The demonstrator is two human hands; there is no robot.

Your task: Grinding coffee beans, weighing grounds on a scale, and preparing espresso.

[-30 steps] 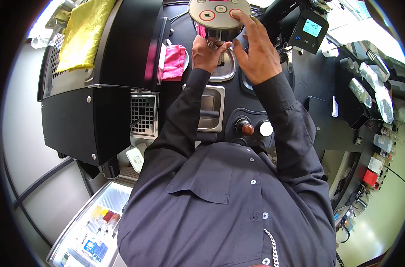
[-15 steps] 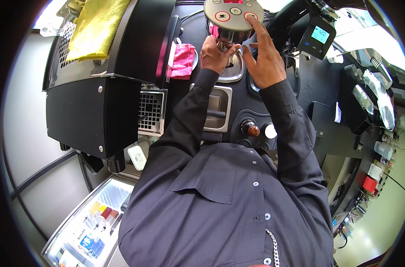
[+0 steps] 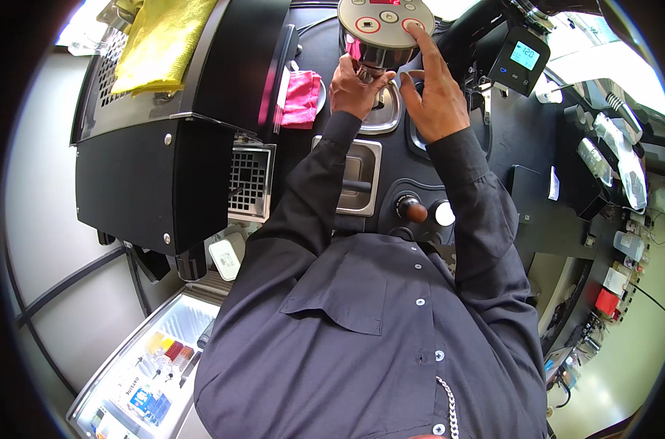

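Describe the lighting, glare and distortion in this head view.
Head view: strong fisheye bending, with the black machine edges curving toward a dark round rim; daylight blows out the upper right corner; the right hand and left hand at the round button panel stay sharp and evenly lit.

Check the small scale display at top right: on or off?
On. The scale display glows pale blue with dark digits showing, beside the right hand whose finger rests on the round button panel.

Both arms reach up and forward, left hand (image 3: pixel 354 86) curled in a grip, right hand (image 3: pixel 433 91) extending its forefinger.
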